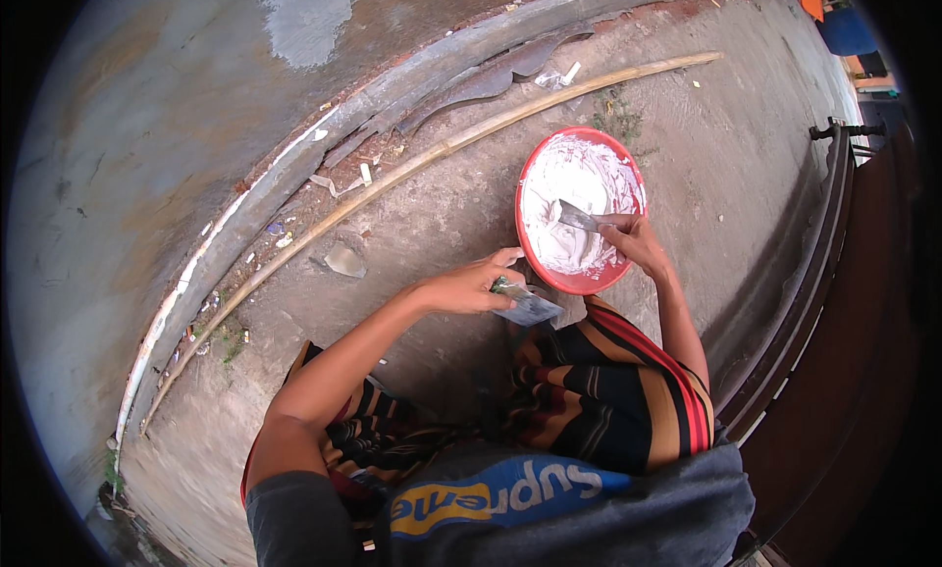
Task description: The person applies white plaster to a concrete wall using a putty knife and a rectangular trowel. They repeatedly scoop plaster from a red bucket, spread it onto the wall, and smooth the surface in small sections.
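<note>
A round red basin (519, 209) holds thick white paste (579, 180), smeared up its inner wall. My right hand (636, 243) reaches over the basin's right rim, closed on a putty knife. The grey blade of that putty knife (577, 217) touches the paste near the middle. On the near left side of the basin, my left hand (476, 284) grips a second putty knife (531, 308). Its wide grey blade points right, just below the basin's rim and above my knees. My fingers hide most of both handles.
A long bamboo pole (432, 160) lies across the concrete ground. Beyond it are a broken corrugated sheet (491, 81), a low kerb (392, 88) and a grey wall (147, 175). At the right stands a dark brown metal structure (854, 371). A flat stone (345, 261) lies left of my hands.
</note>
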A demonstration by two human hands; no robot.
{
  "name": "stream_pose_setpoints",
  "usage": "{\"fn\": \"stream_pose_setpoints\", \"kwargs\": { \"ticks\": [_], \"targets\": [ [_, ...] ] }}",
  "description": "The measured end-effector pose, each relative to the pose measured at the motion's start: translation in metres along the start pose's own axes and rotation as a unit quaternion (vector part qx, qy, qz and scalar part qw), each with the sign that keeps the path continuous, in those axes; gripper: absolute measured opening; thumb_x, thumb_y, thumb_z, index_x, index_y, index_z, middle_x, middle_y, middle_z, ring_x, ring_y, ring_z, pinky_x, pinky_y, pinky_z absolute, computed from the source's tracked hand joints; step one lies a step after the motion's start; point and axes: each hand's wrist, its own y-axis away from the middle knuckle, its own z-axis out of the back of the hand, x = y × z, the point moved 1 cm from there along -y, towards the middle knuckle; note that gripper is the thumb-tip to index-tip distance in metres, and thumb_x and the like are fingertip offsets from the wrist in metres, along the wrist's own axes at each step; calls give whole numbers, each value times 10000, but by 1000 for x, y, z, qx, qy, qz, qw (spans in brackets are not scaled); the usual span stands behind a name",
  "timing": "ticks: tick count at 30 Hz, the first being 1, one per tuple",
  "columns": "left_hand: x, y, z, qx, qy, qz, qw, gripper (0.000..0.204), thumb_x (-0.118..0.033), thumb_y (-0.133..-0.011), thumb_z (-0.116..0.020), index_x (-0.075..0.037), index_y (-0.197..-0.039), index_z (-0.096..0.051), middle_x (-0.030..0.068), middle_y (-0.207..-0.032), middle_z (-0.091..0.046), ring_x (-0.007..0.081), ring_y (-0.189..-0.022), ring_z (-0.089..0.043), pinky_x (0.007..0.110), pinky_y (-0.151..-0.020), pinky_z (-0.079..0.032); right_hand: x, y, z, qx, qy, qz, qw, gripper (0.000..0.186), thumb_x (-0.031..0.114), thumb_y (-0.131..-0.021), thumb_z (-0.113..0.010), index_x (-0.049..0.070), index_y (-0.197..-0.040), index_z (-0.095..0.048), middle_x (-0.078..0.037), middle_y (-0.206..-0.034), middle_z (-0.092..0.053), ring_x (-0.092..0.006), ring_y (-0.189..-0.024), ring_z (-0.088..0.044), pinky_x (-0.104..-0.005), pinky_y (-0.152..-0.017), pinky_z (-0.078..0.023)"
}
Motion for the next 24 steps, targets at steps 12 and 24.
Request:
{"fn": "stream_pose_setpoints", "kwargs": {
  "ticks": [12, 24],
  "targets": [
    [-16, 41, 56, -178, 270, 199, 925, 469, -299, -916, -683, -69, -1293, -524, 50, -1220, -597, 175, -1130, -555, 342, -917, -447, 33, 21, -3, 166, -364, 19, 916, 332, 139, -938, -615, 31, -1251, -632, -20, -738, -636, -65, -507, -523, -188, -437, -409],
    [-30, 96, 95, -282, 141, 234, 920, 426, -164, -910, -625, -95, -1299, -467, 57, -1179, -617, 164, -1057, -597, 375, -874, -494, 12, 13, 21, -50, 41, 61, 996, 313, 147, -900, -621, 38, -1184, -694, -21, -750, -659, -92, -655, -560, -281, -622, -462]
  ]
}}
